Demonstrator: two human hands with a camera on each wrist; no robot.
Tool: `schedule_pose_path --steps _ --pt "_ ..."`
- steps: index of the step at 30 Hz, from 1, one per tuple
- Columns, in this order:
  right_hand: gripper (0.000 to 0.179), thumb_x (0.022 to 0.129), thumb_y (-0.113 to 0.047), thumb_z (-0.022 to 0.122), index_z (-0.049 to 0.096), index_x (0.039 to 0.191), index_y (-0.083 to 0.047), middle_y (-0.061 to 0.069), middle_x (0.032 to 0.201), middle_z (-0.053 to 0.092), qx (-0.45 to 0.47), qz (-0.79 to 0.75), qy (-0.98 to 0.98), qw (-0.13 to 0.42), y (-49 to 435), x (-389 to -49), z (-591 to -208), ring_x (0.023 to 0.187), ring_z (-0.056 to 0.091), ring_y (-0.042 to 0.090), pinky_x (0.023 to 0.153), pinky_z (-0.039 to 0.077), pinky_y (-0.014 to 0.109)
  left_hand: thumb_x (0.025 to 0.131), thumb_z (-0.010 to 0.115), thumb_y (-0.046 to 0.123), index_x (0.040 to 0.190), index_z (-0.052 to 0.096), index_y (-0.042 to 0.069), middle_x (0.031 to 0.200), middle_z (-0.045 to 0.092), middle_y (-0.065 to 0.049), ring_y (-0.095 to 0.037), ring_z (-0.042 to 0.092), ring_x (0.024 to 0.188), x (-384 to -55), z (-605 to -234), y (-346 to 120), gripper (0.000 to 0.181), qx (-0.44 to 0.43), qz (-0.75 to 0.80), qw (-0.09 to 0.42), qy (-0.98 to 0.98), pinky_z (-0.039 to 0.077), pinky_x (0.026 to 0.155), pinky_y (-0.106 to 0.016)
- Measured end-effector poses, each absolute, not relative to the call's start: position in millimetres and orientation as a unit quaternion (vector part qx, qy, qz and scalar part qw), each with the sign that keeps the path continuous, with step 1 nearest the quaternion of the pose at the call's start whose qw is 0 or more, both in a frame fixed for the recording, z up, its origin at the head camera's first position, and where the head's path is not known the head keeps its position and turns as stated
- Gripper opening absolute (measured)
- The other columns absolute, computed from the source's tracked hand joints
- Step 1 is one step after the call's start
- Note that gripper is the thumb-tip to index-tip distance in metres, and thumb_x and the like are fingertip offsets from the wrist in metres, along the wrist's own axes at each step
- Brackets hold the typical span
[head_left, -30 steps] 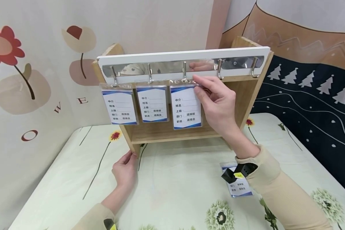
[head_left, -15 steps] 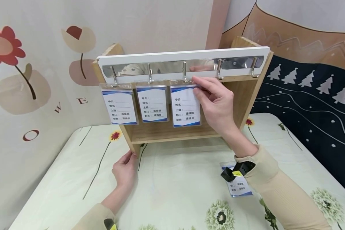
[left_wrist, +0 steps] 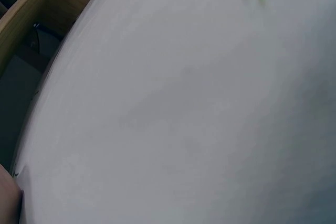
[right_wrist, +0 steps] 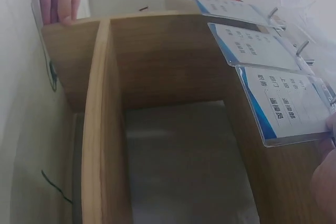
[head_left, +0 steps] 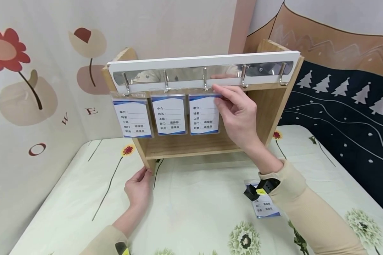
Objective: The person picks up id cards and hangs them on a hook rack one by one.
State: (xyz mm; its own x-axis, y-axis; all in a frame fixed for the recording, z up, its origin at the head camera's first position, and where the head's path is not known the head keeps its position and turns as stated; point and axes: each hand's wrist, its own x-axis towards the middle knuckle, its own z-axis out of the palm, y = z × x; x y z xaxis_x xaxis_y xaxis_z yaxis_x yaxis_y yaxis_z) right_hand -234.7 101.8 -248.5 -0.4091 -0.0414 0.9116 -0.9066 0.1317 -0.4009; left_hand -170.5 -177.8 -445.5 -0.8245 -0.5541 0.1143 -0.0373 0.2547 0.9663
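In the head view my right hand (head_left: 240, 115) pinches the upper right corner of a badge in a clear plastic holder (head_left: 204, 115), just below the middle hook (head_left: 205, 78). Whether the holder's slot sits on that hook is hard to tell. To its left, a second badge (head_left: 170, 115) and a third badge (head_left: 133, 118) hang from two more hooks. My left hand (head_left: 138, 187) grips the lower left corner of the wooden shelf (head_left: 191, 153). In the right wrist view the pinched badge (right_wrist: 286, 106) stands out from the shelf's front.
Another badge (head_left: 264, 205) lies on the flowered tablecloth (head_left: 191, 212), partly covered by the right wrist's camera (head_left: 261, 187). On the white rail (head_left: 201, 63), two hooks at the right carry no badges. Patterned curtains stand behind.
The pinched badge has moved slightly up, left and back, and now hangs level with its neighbours. My right hand has shifted a little left with it. The left hand stays put.
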Motion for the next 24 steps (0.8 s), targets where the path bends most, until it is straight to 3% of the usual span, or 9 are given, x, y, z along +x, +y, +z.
schedule_pose_path --steps 10,19,24 --pt "0.029 0.093 0.017 0.062 0.068 0.121 0.012 0.022 0.117 0.067 0.371 0.577 -0.622 0.378 106 -228 -253 0.108 0.064 0.020 0.095 0.054 0.033 0.099 0.067 0.016 0.126 0.072 0.002 0.117 0.071 -0.019 -0.028 0.067 0.114 -171 -446 -178 0.030 0.194 -0.578 0.224 -0.760 0.046 0.074 -0.003" --pt "0.023 0.094 0.016 0.062 0.071 0.115 0.012 0.018 0.116 0.068 0.342 0.579 -0.630 0.389 120 -220 -264 0.107 0.066 0.024 0.095 0.055 0.033 0.099 0.067 0.017 0.125 0.072 0.003 0.117 0.071 -0.018 -0.027 0.067 0.113 -171 -447 -178 0.030 0.196 -0.578 0.224 -0.760 0.046 0.075 -0.003" --pt "0.022 0.092 0.018 0.062 0.070 0.112 0.015 0.009 0.115 0.069 0.326 0.581 -0.642 0.380 133 -214 -277 0.102 0.067 0.021 0.091 0.056 0.030 0.099 0.068 0.018 0.126 0.072 0.003 0.117 0.071 -0.017 -0.027 0.067 0.113 -171 -447 -180 0.030 0.194 -0.574 0.225 -0.763 0.045 0.075 -0.003"
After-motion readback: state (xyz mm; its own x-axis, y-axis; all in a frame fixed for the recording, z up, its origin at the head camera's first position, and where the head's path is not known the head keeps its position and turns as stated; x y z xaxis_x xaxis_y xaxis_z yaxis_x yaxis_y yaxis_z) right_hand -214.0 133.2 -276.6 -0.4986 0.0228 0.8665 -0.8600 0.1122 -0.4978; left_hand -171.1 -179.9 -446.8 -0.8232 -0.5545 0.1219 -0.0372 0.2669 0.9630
